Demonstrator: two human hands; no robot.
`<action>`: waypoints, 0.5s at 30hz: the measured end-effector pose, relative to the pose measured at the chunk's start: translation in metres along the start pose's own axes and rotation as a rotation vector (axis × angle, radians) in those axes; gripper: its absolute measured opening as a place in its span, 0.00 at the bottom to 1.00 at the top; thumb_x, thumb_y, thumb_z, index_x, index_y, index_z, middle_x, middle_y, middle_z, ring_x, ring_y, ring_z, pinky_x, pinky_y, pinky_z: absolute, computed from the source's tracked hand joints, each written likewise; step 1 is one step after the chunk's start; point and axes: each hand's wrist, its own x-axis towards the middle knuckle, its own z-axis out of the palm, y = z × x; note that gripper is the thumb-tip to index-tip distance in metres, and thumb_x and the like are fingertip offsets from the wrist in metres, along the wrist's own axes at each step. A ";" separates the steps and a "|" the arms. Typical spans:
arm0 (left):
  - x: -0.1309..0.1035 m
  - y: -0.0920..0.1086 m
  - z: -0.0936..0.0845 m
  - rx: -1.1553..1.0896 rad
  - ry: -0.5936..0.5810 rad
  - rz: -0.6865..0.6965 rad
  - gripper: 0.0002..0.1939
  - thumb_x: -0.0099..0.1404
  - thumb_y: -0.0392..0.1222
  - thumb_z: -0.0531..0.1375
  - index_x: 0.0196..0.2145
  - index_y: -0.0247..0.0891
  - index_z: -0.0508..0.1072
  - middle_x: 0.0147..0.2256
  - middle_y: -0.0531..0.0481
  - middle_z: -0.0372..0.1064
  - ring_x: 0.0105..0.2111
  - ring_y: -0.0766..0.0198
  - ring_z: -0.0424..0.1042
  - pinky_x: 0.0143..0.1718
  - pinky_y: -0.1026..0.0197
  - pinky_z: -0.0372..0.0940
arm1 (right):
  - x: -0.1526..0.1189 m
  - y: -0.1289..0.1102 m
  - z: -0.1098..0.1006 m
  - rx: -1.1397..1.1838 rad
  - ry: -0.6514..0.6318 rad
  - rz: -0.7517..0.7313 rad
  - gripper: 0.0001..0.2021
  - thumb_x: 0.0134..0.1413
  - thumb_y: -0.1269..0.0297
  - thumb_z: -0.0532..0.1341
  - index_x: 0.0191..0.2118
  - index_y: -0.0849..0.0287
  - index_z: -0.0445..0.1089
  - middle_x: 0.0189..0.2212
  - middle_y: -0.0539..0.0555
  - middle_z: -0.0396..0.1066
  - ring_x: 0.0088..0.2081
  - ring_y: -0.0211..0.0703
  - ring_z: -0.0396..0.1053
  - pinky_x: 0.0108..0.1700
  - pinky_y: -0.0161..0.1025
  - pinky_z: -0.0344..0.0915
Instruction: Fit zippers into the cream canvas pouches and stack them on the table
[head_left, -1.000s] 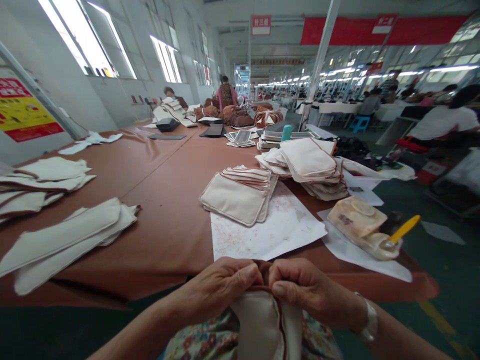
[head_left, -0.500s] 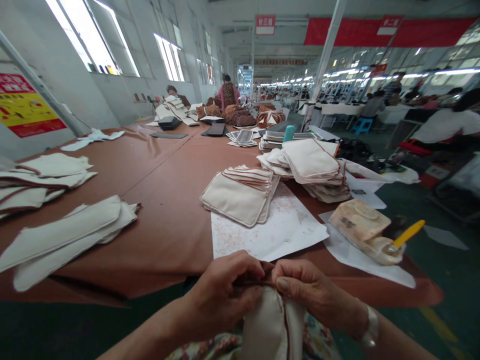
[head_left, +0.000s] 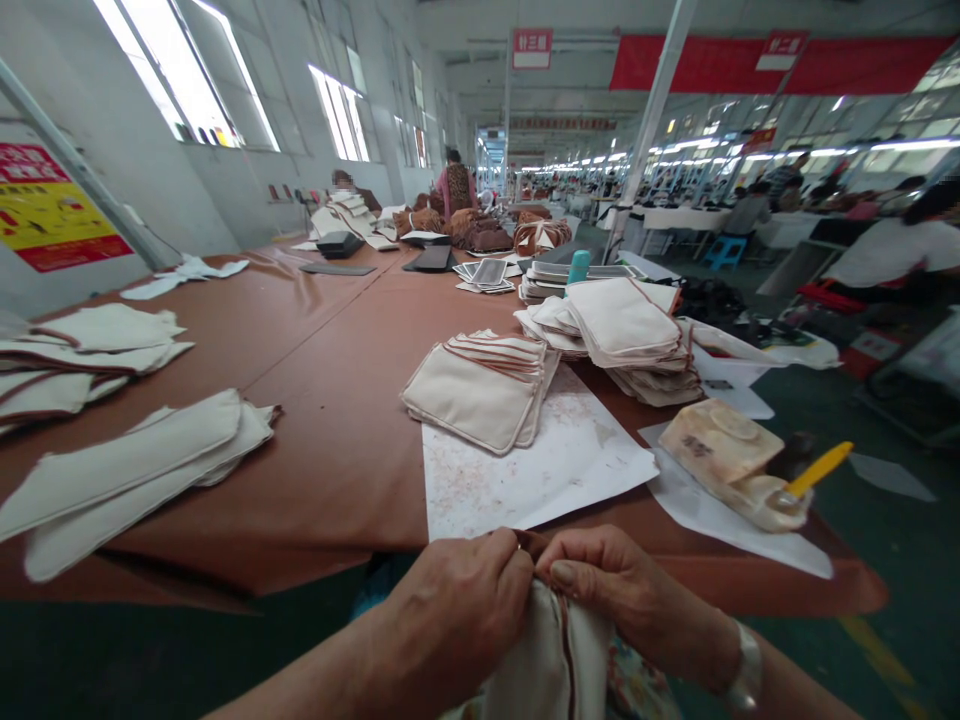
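Observation:
Between my hands, in front of the table edge, hangs a cream fabric piece (head_left: 541, 655) with a brown edge strip down its middle. My left hand (head_left: 472, 590) is closed on its upper end, fingers curled over the brown part at the top. Beside it, my right hand (head_left: 607, 580) pinches the same end between thumb and fingers; a silver bracelet (head_left: 744, 668) is on that wrist. Just beyond them, a stack of cream pieces with brown edging (head_left: 480, 392) lies partly on a stained white paper sheet (head_left: 517, 490).
A cut-open plastic jug (head_left: 718, 445) with a yellow-handled tool (head_left: 821, 470) stands at the right table edge. Taller cream stacks (head_left: 626, 325) and a teal bottle (head_left: 578, 267) are behind it. Long cream pieces (head_left: 142, 460) lie left on the brown tabletop (head_left: 337, 400). Other people work farther off.
My left hand has rolled over, its back now facing up, and closed nearer to my right hand at the top of the fabric piece. My right hand shifted slightly left.

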 end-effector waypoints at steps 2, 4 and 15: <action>0.002 0.004 -0.003 0.031 -0.040 -0.008 0.04 0.67 0.31 0.55 0.35 0.37 0.66 0.30 0.51 0.64 0.27 0.62 0.65 0.23 0.63 0.59 | -0.001 0.000 0.000 -0.019 -0.002 0.012 0.17 0.62 0.54 0.61 0.33 0.67 0.70 0.26 0.49 0.60 0.27 0.34 0.51 0.29 0.33 0.49; 0.004 0.007 -0.005 0.040 -0.058 -0.024 0.04 0.67 0.30 0.54 0.36 0.37 0.65 0.31 0.51 0.64 0.27 0.62 0.65 0.23 0.63 0.59 | -0.002 -0.003 0.000 -0.086 -0.016 -0.006 0.17 0.62 0.54 0.60 0.35 0.67 0.71 0.27 0.49 0.61 0.28 0.34 0.52 0.29 0.32 0.50; -0.007 0.001 0.010 0.087 0.305 0.181 0.11 0.67 0.30 0.48 0.43 0.31 0.67 0.33 0.43 0.69 0.27 0.58 0.69 0.28 0.57 0.65 | -0.011 -0.017 -0.005 -0.641 -0.051 -0.072 0.04 0.58 0.72 0.59 0.33 0.61 0.70 0.30 0.50 0.71 0.30 0.37 0.64 0.32 0.32 0.58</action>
